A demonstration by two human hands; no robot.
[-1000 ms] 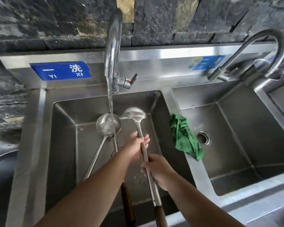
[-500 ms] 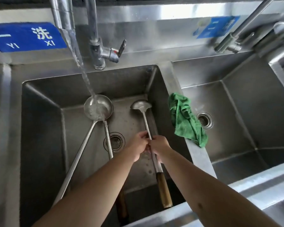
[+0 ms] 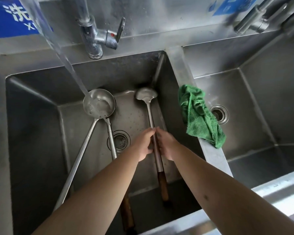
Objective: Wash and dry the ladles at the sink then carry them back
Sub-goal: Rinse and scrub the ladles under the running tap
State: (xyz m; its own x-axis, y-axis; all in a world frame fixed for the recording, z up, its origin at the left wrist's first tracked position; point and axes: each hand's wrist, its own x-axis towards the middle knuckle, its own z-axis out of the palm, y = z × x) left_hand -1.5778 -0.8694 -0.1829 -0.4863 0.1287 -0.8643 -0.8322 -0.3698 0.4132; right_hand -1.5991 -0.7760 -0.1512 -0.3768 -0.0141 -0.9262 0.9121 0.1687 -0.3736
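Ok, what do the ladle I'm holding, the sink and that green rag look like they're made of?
The long ladle held in both hands: grey bare metal bowl and shaft, likely stainless steel, with a dull sheen; its brown end grip looks like wood. The left sink basin: brushed steel, by its matte grey reflections. The crumpled green cloth: soft looped fabric, probably microfibre or terry.

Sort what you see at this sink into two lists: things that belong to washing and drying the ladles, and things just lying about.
Part of the job:
- ladle gripped by left hand and right hand
- two ladles under the running water
- green cloth on the divider, probably for drying
- left basin

Just there:
- right basin
- second tap
- blue sign
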